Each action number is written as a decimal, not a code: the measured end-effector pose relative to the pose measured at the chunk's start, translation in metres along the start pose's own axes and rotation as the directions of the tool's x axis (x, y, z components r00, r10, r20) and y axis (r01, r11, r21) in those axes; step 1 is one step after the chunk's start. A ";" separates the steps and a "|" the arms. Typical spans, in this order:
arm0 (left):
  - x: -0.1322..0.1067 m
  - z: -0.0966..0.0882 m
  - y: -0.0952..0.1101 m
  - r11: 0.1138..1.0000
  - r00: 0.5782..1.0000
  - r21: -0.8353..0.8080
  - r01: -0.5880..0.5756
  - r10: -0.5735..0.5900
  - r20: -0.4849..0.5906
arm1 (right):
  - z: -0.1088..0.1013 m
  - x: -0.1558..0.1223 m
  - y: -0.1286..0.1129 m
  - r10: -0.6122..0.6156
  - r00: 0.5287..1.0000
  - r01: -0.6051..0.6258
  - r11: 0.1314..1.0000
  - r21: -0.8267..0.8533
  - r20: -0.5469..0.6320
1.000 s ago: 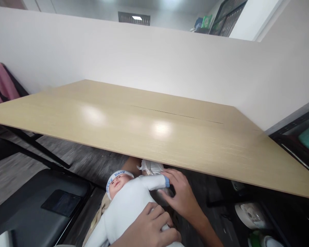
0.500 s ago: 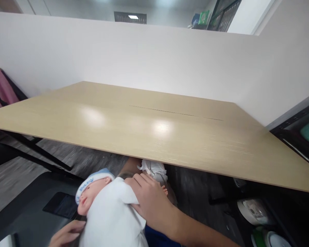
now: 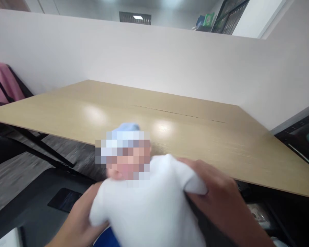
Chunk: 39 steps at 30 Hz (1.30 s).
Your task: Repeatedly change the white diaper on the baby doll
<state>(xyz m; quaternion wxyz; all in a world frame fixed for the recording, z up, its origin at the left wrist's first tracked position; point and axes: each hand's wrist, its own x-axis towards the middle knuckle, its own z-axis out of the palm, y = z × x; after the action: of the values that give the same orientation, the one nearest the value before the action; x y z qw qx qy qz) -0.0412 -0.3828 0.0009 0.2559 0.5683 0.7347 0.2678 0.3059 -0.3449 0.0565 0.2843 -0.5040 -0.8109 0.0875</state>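
While the left hand (image 3: 83,212) now clasps one side, the white-clad doll (image 3: 151,199) is higher than half a second ago, roughly upright, overlapping the table (image 3: 208,144) in view; right hand (image 3: 213,181) clasps the other side, both seemingly sharing its weight

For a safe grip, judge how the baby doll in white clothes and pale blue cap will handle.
The doll might loll at the head: the left hand and right hand sit lower, at its sides. Its matte clothes probably won't slip easily.
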 end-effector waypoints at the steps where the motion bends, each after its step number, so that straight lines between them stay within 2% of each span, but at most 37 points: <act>1: 0.017 0.004 0.005 0.990 0.989 -0.027 -0.136 0.137 0.055 | -0.006 0.003 0.013 0.063 0.998 -0.064 0.997 -0.044 -0.013; 2: 0.036 0.009 0.011 0.954 0.949 -0.062 -0.292 0.298 0.107 | -0.010 0.006 0.026 0.131 0.991 -0.132 0.988 -0.084 -0.019; 4: 0.079 0.022 0.026 0.834 0.815 -0.132 -0.536 0.552 0.175 | -0.012 0.014 0.053 0.250 0.968 -0.249 0.958 -0.143 -0.017; 5: 0.100 0.029 0.034 0.788 0.763 -0.155 -0.596 0.616 0.196 | -0.011 0.017 0.066 0.292 0.956 -0.290 0.943 -0.164 -0.016; 6: 0.118 0.035 0.042 0.767 0.736 -0.171 -0.619 0.642 0.216 | -0.010 0.019 0.078 0.321 0.947 -0.319 0.930 -0.181 -0.018; 9: 0.156 0.047 0.055 0.754 0.692 -0.175 -0.634 0.653 0.307 | -0.002 0.011 0.108 0.360 0.932 -0.363 0.913 -0.187 -0.048; 11: 0.169 0.050 0.053 0.762 0.690 -0.123 -0.636 0.632 0.352 | 0.005 0.000 0.123 0.393 0.918 -0.396 0.907 -0.142 -0.046; 14: 0.179 0.049 0.041 0.771 0.709 -0.015 -0.637 0.593 0.380 | 0.016 -0.016 0.139 0.433 0.901 -0.434 0.899 -0.060 -0.020; 18: 0.199 0.049 0.033 0.764 0.745 0.121 -0.634 0.561 0.360 | 0.028 -0.011 0.156 0.406 0.911 -0.410 0.911 -0.051 -0.081; 21: 0.226 0.052 0.039 0.758 0.768 0.189 -0.624 0.550 0.330 | 0.032 0.012 0.170 0.407 0.911 -0.412 0.908 -0.079 -0.068; 26: 0.282 0.062 0.055 0.711 0.757 0.259 -0.653 0.598 0.265 | 0.033 0.066 0.194 0.410 0.912 -0.407 0.908 -0.103 0.008; 29: 0.319 0.072 0.057 0.674 0.733 0.292 -0.679 0.646 0.213 | 0.037 0.097 0.211 0.401 0.916 -0.397 0.912 -0.101 0.018; 34: 0.381 0.092 0.053 0.616 0.661 0.315 -0.722 0.749 0.051 | 0.052 0.145 0.248 0.370 0.928 -0.373 0.919 -0.128 -0.053; 39: 0.432 0.107 0.063 0.616 0.657 0.370 -0.695 0.753 -0.021 | 0.060 0.186 0.279 0.318 0.942 -0.332 0.931 -0.154 -0.107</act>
<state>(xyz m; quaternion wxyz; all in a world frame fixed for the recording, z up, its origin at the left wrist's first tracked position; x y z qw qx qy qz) -0.0209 0.0614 -0.0642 -0.0385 0.8253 0.4945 0.2699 0.4256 -0.0413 -0.0435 0.2542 -0.6569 -0.7085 0.0436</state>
